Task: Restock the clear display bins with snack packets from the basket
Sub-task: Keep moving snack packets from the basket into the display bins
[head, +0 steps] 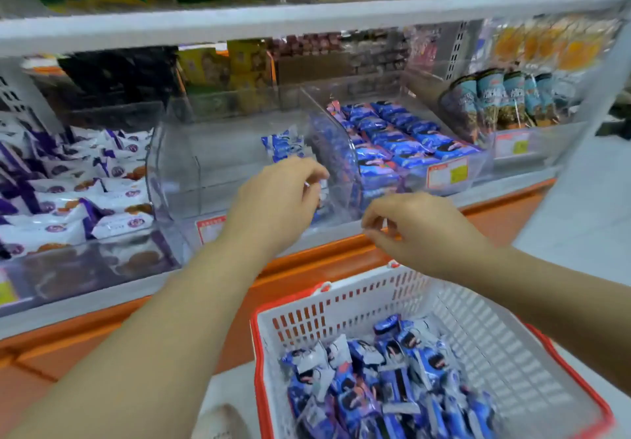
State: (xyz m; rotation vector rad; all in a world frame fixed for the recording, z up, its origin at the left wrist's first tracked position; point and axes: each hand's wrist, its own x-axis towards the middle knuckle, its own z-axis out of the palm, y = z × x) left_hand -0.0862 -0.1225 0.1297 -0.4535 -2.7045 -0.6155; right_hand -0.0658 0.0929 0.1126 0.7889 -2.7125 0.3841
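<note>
Left hand (276, 196) extended over the front edge of the clear bin (205, 172), fingers clamped on a blue packet (320, 190) inside (partly hidden). Right hand (423, 230) hung before the bin, fingers loosely curled, empty; basket (495, 346) stood below the bin.

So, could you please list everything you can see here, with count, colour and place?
basket: one, white with red rim, lower right.
basket packets: many, blue, heaped in the basket.
centre bin: one, clear, mid shelf.
back packets: a few, blue-white, centre bin's rear right.
right bin: one, clear, beside the centre bin.
row packets: many, blue, filling the right bin.
white-purple packets: many, left bin.
cone packs: about five, teal-brown, far right.
shelf edge: one, orange, below the bins.
left hand: one, in the centre bin, pinching the held packet, blue-white.
right hand: one, fingers curled at the bin's front lip; grip unclear.
</note>
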